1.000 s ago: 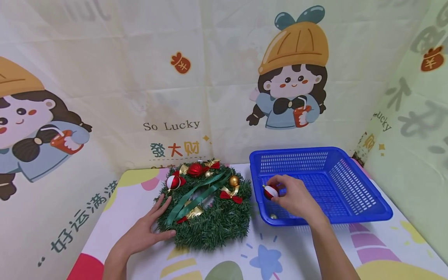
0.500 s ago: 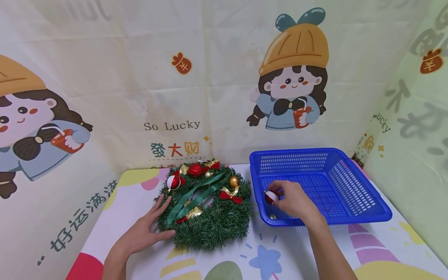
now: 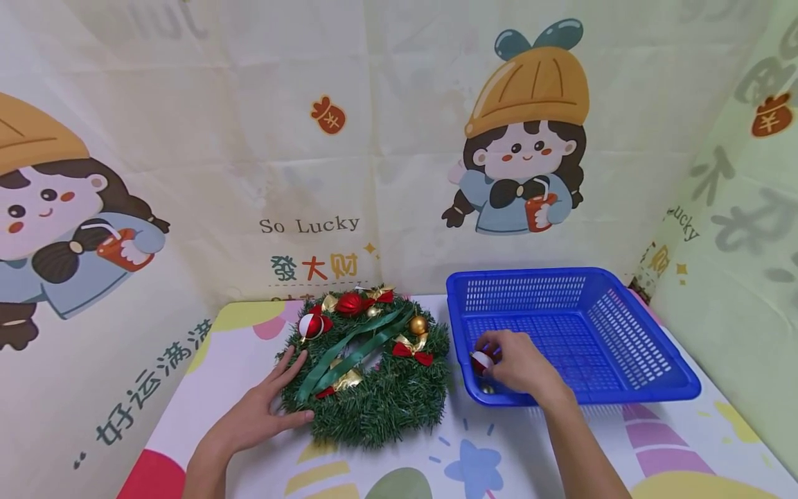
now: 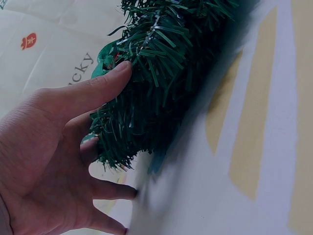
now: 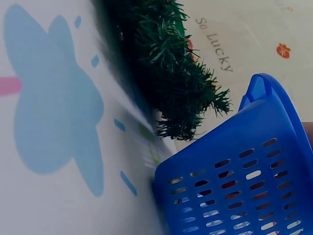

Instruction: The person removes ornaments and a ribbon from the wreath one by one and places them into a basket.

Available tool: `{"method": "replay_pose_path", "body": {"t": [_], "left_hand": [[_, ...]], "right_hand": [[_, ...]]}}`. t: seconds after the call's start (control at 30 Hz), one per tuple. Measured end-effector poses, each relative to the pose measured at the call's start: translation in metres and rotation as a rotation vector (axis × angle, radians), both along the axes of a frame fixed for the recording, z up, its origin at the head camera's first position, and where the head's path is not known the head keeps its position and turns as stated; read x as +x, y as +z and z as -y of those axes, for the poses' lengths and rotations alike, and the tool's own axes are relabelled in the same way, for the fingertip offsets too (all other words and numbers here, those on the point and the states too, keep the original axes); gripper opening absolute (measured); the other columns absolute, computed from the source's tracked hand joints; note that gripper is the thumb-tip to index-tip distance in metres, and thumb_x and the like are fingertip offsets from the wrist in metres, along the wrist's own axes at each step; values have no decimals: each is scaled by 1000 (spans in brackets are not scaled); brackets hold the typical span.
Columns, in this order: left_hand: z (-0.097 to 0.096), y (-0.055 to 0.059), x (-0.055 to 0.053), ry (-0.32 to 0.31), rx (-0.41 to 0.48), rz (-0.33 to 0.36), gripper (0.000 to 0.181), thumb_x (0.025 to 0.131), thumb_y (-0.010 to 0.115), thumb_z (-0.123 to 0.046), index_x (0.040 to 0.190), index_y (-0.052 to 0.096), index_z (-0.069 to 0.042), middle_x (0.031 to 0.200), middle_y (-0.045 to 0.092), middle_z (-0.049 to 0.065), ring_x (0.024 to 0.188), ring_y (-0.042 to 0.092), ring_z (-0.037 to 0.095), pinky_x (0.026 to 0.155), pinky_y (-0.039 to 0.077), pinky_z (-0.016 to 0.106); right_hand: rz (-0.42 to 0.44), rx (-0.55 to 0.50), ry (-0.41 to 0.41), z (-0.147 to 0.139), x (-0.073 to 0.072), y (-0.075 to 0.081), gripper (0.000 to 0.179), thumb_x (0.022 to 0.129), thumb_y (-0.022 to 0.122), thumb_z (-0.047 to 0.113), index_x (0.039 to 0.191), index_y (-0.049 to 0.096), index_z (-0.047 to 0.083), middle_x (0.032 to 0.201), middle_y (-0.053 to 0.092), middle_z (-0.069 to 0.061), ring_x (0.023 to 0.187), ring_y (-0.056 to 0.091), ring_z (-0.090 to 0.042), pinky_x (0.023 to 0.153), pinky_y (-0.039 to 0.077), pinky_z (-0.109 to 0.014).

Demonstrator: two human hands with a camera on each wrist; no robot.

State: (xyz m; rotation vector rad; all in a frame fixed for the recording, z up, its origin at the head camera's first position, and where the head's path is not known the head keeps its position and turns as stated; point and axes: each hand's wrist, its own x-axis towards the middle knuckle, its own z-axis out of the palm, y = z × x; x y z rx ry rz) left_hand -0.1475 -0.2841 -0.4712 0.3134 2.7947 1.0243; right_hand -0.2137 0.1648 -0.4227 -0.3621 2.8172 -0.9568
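Note:
A green Christmas wreath (image 3: 393, 402) lies on the table, decked with red and gold bows, baubles and a green ribbon (image 3: 361, 350). My left hand (image 3: 252, 416) rests against its left side with spread, fairly straight fingers; in the left wrist view the thumb (image 4: 105, 88) touches the needles. Inside the left end of the blue basket (image 3: 573, 397), my right hand (image 3: 517, 360) holds a red-and-white Christmas bauble (image 3: 481, 362) at its fingertips. A small gold ball (image 3: 488, 390) sits just below it in the basket. In the right wrist view the basket wall hides most of that hand.
The basket stands right of the wreath with a narrow gap between them. Its raised rim (image 5: 283, 105) surrounds the right hand. A printed cloth (image 3: 399, 478) covers the table, and patterned sheets (image 3: 399, 173) hang behind and at both sides.
My right hand has lowered slightly toward the near left corner of the basket with the bauble, which has turned a little. The left hand and wreath stay put.

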Motion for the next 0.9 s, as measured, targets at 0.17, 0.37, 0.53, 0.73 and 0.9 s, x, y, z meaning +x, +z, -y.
{"method": "replay_pose_path", "body": {"t": [0.17, 0.37, 0.53, 0.73, 0.9], "left_hand": [[0, -1, 0, -3, 1, -6, 102, 87, 79, -55, 168, 21, -29, 177, 5, 9, 155, 18, 55, 109, 35, 77], [0, -2, 0, -6, -3, -14, 102, 88, 79, -55, 168, 22, -29, 177, 6, 9, 154, 19, 56, 108, 36, 76], [0, -2, 0, -3, -8, -20, 102, 88, 79, -55, 168, 22, -30, 177, 6, 9, 154, 20, 56, 108, 36, 76], [0, -2, 0, 0, -13, -25, 102, 88, 79, -56, 168, 22, -29, 177, 6, 10, 153, 21, 57, 108, 36, 77], [0, -2, 0, 1, -13, -23, 102, 88, 79, -56, 168, 22, -30, 177, 6, 10, 153, 21, 56, 108, 37, 76]], "right_hand": [[-9, 12, 13, 0, 0, -3, 28, 82, 76, -3, 109, 76, 7, 95, 73, -8, 86, 66, -22, 79, 60, -45], [-26, 34, 31, -1, -2, -5, 27, 82, 73, -4, 106, 76, 7, 90, 72, -7, 83, 65, -22, 75, 59, -42], [-20, 39, 29, 0, -3, -7, 27, 83, 72, -5, 107, 76, 5, 92, 73, -9, 85, 66, -23, 77, 59, -44], [-3, 47, 24, 1, -2, -7, 29, 81, 78, -5, 107, 76, 6, 91, 74, -9, 84, 67, -22, 76, 60, -43], [-3, 44, 22, 1, -2, -7, 31, 79, 80, -5, 108, 76, 6, 92, 74, -9, 84, 67, -22, 76, 60, -43]]}}
